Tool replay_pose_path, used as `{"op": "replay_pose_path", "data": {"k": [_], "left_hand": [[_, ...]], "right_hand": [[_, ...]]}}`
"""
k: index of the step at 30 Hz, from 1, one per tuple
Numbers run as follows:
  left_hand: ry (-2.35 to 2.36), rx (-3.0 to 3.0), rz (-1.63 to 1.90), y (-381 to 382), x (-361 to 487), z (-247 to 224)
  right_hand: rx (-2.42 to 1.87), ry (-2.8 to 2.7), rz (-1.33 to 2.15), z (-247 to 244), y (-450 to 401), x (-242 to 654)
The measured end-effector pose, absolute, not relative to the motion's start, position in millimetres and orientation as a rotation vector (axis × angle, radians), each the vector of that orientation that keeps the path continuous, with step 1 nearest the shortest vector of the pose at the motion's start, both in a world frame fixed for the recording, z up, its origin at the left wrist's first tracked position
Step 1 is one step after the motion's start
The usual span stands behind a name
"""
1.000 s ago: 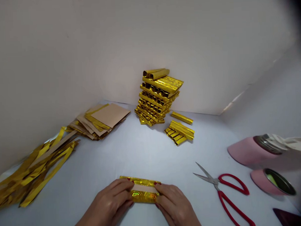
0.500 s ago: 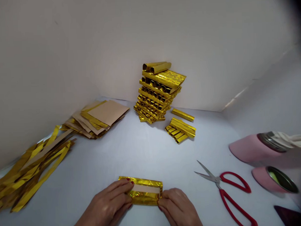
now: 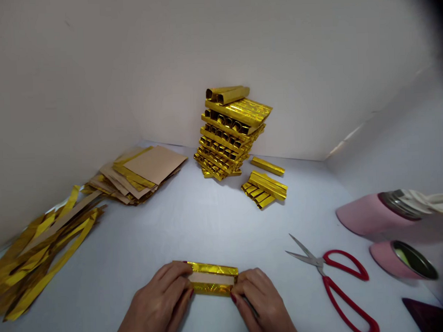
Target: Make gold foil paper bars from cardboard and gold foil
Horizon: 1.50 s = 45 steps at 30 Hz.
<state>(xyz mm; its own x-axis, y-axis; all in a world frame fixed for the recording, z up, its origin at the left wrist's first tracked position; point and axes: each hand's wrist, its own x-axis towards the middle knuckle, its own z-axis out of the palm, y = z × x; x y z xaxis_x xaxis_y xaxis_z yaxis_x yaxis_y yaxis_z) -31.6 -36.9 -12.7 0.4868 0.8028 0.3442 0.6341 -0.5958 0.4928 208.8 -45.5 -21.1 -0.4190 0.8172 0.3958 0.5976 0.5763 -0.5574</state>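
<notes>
Left hand (image 3: 157,304), right hand (image 3: 260,302): holding foil card (image 3: 213,277).
I read both gripping its ends; scissors (image 3: 332,273) lie to its right.

Gold foil wrap (image 3: 213,288), tan card (image 3: 212,278) showing, flat
</notes>
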Motion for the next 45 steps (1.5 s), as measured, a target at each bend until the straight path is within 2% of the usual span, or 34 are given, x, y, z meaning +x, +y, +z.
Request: {"op": "replay_pose_path", "data": {"k": [45], "left_hand": [[1.269,2.363,0.777,-40,-33,-18]], "right_hand": [[-1.192,-2.132,0.479,-20,-44,204]]}}
